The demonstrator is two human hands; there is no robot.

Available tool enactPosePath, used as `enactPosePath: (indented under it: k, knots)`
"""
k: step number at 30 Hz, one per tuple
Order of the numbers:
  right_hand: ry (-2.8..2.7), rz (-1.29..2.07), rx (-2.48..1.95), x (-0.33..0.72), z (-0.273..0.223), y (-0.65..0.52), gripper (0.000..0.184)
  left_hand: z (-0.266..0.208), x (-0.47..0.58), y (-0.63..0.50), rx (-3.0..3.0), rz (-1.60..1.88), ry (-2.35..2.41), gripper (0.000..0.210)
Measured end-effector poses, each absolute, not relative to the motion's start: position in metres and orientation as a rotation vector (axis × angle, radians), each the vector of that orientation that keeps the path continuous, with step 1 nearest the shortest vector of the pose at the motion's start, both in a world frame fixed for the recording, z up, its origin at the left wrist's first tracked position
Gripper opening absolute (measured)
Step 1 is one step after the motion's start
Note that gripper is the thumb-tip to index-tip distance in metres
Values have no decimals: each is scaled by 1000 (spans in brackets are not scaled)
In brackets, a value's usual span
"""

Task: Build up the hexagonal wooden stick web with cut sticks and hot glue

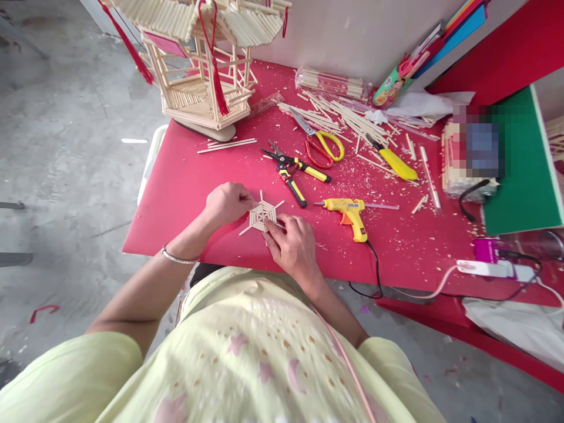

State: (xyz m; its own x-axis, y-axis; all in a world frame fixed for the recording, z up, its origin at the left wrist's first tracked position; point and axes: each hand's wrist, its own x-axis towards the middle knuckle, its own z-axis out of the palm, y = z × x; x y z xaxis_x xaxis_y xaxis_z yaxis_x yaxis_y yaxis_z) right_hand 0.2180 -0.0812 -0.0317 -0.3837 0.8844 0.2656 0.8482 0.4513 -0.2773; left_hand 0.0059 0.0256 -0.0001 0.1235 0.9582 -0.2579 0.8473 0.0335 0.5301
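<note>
On the red table near its front edge lies a small hexagonal web of thin wooden sticks (259,221), with spokes poking out past its rim. My left hand (229,202) has its fingers closed in a pinch at the web's upper left edge, where they hide one spoke. From the lower right, my right hand (293,241) grips the web, thumb and fingers pressed against its side. A yellow hot glue gun (348,210) lies to the right, a clear glue stick in its back. Beyond the web rest black-and-yellow wire strippers (295,170).
A stick-built pavilion model (207,76) with red tassels stands at the back left. Scissors (324,144), a yellow utility knife (396,163) and loose sticks (348,114) lie behind. A power strip (489,269) with cables sits at the right edge. Wood crumbs litter the table (167,194).
</note>
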Motion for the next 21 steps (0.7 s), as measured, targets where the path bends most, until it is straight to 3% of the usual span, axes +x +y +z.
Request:
enactPosePath:
  k: [21]
  knots:
    - [-2344, 139, -1466, 216, -27, -80, 39, -5, 1, 28, 1822, 288, 1698, 28]
